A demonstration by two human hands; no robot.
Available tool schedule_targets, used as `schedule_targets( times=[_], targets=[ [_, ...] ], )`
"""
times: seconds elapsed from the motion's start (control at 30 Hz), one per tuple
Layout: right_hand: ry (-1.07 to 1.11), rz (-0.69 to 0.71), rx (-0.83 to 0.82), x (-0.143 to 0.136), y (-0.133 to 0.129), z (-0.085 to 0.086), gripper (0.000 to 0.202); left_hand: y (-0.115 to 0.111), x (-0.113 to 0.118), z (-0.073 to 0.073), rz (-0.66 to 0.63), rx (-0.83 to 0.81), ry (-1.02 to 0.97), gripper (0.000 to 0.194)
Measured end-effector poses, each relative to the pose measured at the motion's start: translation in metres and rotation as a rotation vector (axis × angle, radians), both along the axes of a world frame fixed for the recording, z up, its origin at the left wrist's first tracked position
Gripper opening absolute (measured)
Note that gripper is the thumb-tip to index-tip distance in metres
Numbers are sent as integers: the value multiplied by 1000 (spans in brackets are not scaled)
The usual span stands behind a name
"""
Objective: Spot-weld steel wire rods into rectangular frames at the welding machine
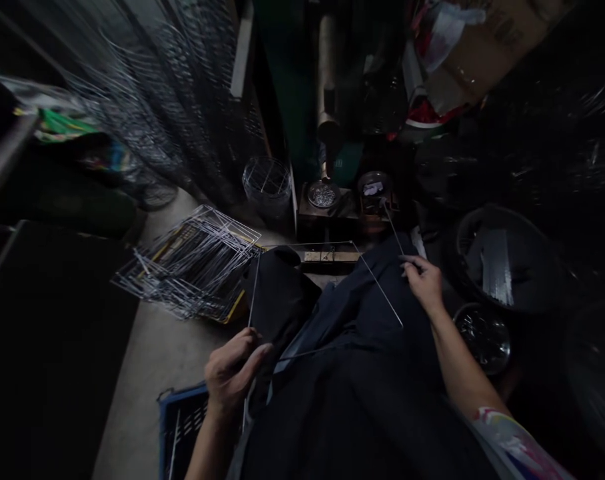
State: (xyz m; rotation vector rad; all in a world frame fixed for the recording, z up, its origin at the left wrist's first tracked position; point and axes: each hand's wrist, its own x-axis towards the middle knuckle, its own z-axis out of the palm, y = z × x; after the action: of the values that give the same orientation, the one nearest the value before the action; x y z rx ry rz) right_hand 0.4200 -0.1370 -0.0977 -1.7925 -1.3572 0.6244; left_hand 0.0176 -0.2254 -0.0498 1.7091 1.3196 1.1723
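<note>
My left hand point(236, 368) is closed on one side of a thin rectangular wire frame point(377, 283), which lies tilted over my lap. Between the thumb and fingers of my right hand point(424, 283) is a thin metal rod point(394, 227), pointing up and away toward the machine. The rod's far end reaches the right side of the machine's small table. In front of my knees stands the machine point(328, 100), with a round dish of small metal bits point(324, 195) under its upper arm. A second dish point(375, 185) beside it holds something pale.
A pile of wire frames point(197, 260) rests on a yellow crate at left. Below it is a blue crate point(168, 427). On the right are a dark tub with a bundle of straight rods point(497, 267) and a metal bowl point(482, 339). Many wire pieces point(182, 87) stand at the back left.
</note>
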Motion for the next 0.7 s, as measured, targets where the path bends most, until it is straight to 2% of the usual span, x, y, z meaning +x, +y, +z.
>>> schedule_targets(
  times=[0.1, 0.23, 0.3, 0.37, 0.47, 0.57, 0.63, 0.7],
  targets=[
    [8, 9, 3, 0, 2, 0, 31, 9, 3, 7, -258, 101, 294, 31],
    [32, 4, 11, 2, 4, -1, 31, 34, 11, 18, -490, 206, 705, 26],
    [70, -13, 9, 4, 2, -1, 33, 57, 10, 27, -565, 196, 805, 24],
    [114, -42, 7, 7, -2, 1, 35, 86, 5, 42, -555, 148, 828, 21],
    [188, -104, 14, 15, -12, 6, 37, 127, -3, 78, -367, 111, 661, 19],
    [235, -183, 34, 29, -20, 15, 38, 140, -4, 113, -107, -14, 250, 18],
    [239, -233, 64, 42, -24, 21, 38, 129, -1, 121, -19, -206, -158, 22],
    [230, -278, 100, 55, -28, 27, 36, 108, 2, 107, 7, -396, -566, 23]
  ],
)
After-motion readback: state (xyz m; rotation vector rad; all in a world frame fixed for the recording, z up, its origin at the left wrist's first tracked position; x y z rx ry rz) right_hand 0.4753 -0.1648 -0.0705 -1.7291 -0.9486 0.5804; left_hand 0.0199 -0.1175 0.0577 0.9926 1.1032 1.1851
